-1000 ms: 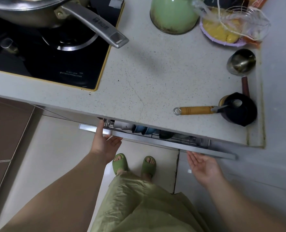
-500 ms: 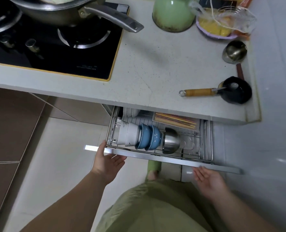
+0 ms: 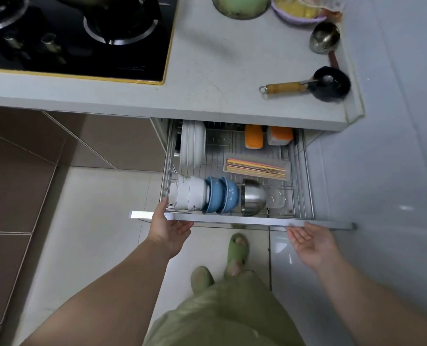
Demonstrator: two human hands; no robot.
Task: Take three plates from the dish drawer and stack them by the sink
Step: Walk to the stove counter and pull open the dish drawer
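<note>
The dish drawer [image 3: 304,186], a wire rack with a silver front bar [image 3: 244,220], stands pulled far out below the counter. Several white plates [image 3: 192,146] stand on edge at its back left. My left hand [image 3: 168,227] grips the left end of the front bar, thumb on top and fingers under it. My right hand [image 3: 312,242] is palm up just under the bar's right part, fingers apart, holding nothing. No sink is in view.
In the drawer lie white bowls [image 3: 190,194], blue bowls [image 3: 222,194], a steel bowl [image 3: 253,197], a tray of chopsticks [image 3: 257,168] and orange-lidded boxes [image 3: 253,136]. The counter [image 3: 219,66] carries a stove [image 3: 77,36], a black pot [image 3: 332,87] and a ladle [image 3: 324,37]. My slippered feet [image 3: 236,253] stand below.
The drawer has slid out from a narrow gap to nearly full extension, revealing the plates. Both hands came back toward me with the front bar.
</note>
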